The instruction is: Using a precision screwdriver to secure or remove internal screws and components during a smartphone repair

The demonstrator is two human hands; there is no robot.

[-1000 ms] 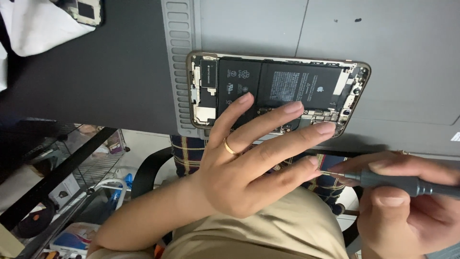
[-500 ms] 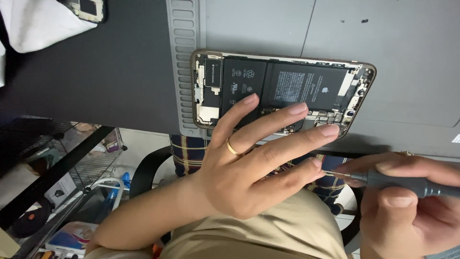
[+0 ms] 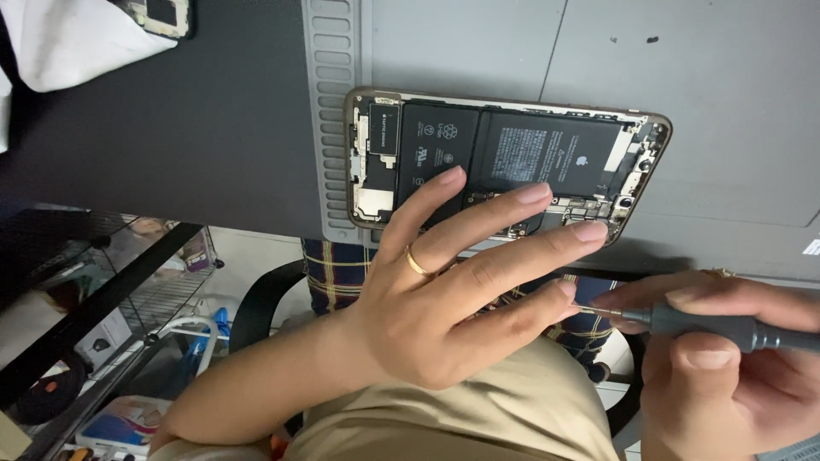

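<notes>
The opened phone (image 3: 512, 162) lay on the worktop (image 3: 726, 102) at twelve o'clock of both hands: left hand (image 3: 461, 299) splayed, fingertips upon it (ring on one finger), right hand (image 3: 726, 358) gripping a screwdriver (image 3: 726, 329).

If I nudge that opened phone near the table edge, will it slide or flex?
The opened phone lies flat on a smooth grey mat, so it probably slides easily unless the left hand steadies it. Its metal frame looks stiff. The exposed battery and connectors look fragile.
</notes>
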